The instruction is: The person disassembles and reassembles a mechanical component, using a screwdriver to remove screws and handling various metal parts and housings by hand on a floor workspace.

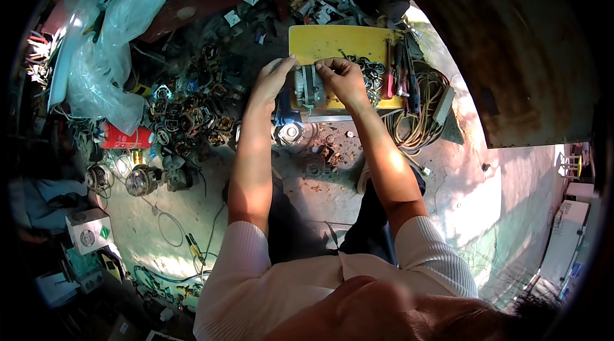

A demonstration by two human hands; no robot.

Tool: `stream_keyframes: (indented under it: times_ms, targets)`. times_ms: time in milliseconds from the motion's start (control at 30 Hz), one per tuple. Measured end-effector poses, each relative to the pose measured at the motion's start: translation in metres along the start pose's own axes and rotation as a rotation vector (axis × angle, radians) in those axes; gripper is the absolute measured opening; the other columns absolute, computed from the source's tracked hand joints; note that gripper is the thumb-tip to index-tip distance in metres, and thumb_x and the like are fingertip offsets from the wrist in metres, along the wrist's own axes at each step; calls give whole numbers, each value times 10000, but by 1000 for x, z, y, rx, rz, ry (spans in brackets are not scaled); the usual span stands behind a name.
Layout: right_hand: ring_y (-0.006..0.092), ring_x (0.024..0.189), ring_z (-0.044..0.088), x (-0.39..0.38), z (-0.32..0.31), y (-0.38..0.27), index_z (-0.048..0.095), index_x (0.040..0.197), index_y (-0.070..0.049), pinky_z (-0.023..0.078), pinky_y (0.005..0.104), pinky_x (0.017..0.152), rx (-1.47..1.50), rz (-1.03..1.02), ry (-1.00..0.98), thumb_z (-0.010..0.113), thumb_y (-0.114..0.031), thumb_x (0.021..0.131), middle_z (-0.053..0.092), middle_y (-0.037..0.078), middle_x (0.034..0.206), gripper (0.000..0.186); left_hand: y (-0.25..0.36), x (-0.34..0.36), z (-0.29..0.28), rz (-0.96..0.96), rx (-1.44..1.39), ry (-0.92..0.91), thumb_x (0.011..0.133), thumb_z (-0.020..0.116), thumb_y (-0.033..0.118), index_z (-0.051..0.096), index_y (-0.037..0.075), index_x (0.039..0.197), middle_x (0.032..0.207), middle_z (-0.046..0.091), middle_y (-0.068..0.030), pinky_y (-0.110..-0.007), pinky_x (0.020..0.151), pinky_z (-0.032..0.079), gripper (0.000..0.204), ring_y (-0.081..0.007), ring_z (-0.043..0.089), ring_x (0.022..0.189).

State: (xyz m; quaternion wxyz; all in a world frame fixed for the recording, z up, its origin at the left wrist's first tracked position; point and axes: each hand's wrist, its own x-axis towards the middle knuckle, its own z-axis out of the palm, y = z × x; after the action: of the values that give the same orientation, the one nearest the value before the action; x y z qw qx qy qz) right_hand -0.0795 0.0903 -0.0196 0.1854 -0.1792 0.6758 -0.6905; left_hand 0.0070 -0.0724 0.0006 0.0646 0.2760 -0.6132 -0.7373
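A grey metal electric motor part (309,87) with a ribbed body stands on a yellow board (332,40) in front of me. My left hand (275,77) lies along its left side, fingers stretched forward and a fingertip near its far left corner. My right hand (345,80) is bent over the far right corner, thumb and fingers pinched together. What the pinch holds is too small or hidden to make out. Just right of that hand lies a heap of dark metal rings and small parts (372,75).
Red-handled (388,85) and dark hand tools lie at the board's right end, beside coiled cable (435,104). Scrap parts (192,111), plastic bags (109,66) and a red container (125,136) fill the left. A rusty panel (511,53) rises at right; debris (329,152) lies below the board.
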Motion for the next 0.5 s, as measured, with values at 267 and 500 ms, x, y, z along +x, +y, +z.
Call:
stream_keyframes:
  times_ms: [267, 500]
  targets:
    - [49, 566, 530, -3, 5, -8, 705, 907, 8, 424, 225, 505, 56, 6, 4, 686, -150, 903, 671, 10, 736, 159, -7, 4, -3, 20, -19, 7, 918, 664, 273, 672, 58, 1083, 1053, 672, -30, -304, 900, 462, 270, -125, 603, 1004]
    - [50, 552, 519, -5, 3, -11, 702, 907, 11, 412, 224, 492, 67, 64, -3, 681, -145, 907, 663, 8, 728, 157, 9, -12, -4, -8, 55, -65, 915, 679, 250, 680, 12, 1048, 983, 680, -30, -253, 859, 443, 272, -98, 589, 941]
